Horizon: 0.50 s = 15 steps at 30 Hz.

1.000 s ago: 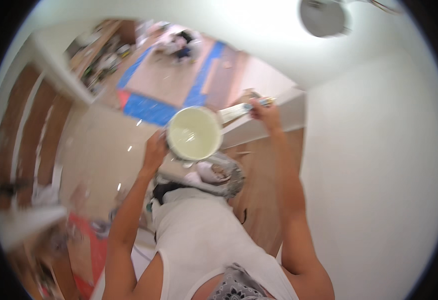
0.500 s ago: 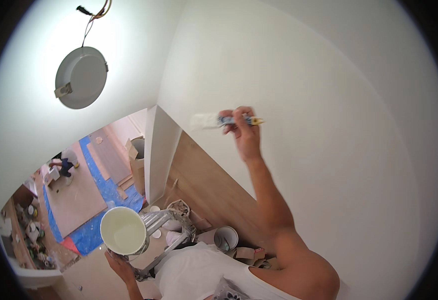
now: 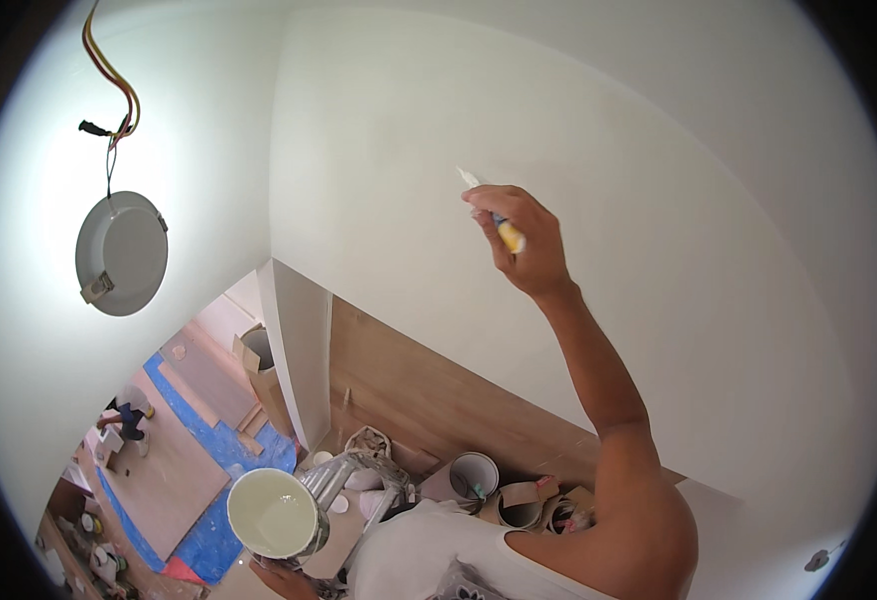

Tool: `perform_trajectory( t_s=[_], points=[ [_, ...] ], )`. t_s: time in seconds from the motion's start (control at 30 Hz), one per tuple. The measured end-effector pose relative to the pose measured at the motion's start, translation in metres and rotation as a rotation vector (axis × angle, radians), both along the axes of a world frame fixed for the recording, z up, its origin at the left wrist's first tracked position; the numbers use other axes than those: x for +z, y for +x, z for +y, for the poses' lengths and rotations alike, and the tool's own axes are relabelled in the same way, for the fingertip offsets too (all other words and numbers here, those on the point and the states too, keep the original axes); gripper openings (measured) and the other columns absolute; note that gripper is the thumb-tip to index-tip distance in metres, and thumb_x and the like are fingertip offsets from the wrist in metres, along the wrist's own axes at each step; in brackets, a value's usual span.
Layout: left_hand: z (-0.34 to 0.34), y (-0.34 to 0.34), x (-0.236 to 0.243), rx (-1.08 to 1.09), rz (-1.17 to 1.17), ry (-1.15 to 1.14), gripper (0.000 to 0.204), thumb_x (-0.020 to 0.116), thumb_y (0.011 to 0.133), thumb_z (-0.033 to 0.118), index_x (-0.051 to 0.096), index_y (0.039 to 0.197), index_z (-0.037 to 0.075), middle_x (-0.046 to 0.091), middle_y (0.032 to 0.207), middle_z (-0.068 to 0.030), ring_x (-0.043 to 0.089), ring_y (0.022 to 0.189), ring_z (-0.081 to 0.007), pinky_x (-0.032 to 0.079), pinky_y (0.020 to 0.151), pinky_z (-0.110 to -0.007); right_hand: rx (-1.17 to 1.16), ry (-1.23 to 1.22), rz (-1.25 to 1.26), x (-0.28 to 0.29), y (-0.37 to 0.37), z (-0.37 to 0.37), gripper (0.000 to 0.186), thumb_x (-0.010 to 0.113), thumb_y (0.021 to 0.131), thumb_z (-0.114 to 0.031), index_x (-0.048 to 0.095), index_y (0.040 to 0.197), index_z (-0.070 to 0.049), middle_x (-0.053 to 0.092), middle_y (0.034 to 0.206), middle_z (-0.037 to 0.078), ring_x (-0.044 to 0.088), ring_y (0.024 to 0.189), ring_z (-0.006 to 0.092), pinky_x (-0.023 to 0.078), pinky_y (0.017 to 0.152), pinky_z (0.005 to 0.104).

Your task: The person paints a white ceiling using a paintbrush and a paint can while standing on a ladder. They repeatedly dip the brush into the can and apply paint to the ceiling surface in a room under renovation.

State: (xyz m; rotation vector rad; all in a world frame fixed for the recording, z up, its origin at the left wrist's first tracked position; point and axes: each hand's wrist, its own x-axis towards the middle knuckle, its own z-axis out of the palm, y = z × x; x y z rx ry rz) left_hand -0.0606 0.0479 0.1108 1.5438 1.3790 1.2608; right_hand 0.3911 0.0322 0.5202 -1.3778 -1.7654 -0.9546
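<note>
My right hand (image 3: 524, 235) is closed around the handle of a paintbrush (image 3: 509, 236), raised in front of the pale wall (image 3: 409, 130). The brush's whitened bristles point up and left, seen nearly edge-on; I cannot tell if they touch the wall. Low in front of me is a round paint bucket (image 3: 312, 530) with cream-white paint (image 3: 274, 515) inside. My left hand (image 3: 284, 580) holds it from below, with most of its fingers hidden behind the bucket. Right behind the bucket stands a paint-marked metal ladder (image 3: 331, 480).
A round light fitting (image 3: 124, 255) dangles from wires (image 3: 114, 85) at the left. Far below, a person (image 3: 131, 415) bends over boards near a blue sheet (image 3: 204, 540). Beside a wooden panel (image 3: 439, 375) stand a bucket (image 3: 474, 475) and cardboard rolls (image 3: 521, 510).
The view has shifted, so the light fitting and bucket sit lower. My right hand has moved up and right relative to the bucket, and the brush has turned from level to slanted.
</note>
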Motion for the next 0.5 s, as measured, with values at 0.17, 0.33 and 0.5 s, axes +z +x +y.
perform_trajectory(
  t_s=[0.17, 0.33, 0.5],
  points=[
    [-0.001, 0.001, 0.016, -0.025, -0.020, -0.006, 0.079, 0.028, 0.104, 0.062, 0.052, 0.134, -0.007, 0.061, 0.116, -0.0252, 0.060, 0.096, -0.0381, 0.049, 0.081, -0.045, -0.259, -0.032, -0.140, 0.004, 0.012, 0.006, 0.039, 0.066, 0.077, 0.011, 0.061, 0.106, -0.014, 0.061, 0.101, 0.001, 0.057, 0.085, 0.0257, 0.053, 0.070, 0.0365],
    [-0.001, 0.007, 0.015, 0.009, -0.068, -0.062, 0.081, 0.024, 0.104, 0.064, 0.052, 0.134, -0.007, 0.061, 0.119, -0.0249, 0.059, 0.102, -0.0374, 0.047, 0.086, -0.048, -0.227, 0.142, -0.077, 0.020, 0.019, 0.001, 0.020, 0.063, 0.091, 0.000, 0.060, 0.108, -0.010, 0.065, 0.105, 0.006, 0.060, 0.086, 0.0251, 0.053, 0.078, 0.0366],
    [0.001, 0.002, 0.006, -0.069, -0.110, -0.145, 0.073, 0.027, 0.105, 0.058, 0.057, 0.123, -0.006, 0.063, 0.113, -0.0213, 0.057, 0.101, -0.0362, 0.043, 0.088, -0.050, 0.127, 0.379, 0.535, 0.038, 0.035, -0.041, 0.015, 0.055, 0.104, -0.016, 0.058, 0.111, -0.003, 0.068, 0.117, 0.015, 0.063, 0.085, 0.0149, 0.054, 0.081, 0.0304]
  ],
)
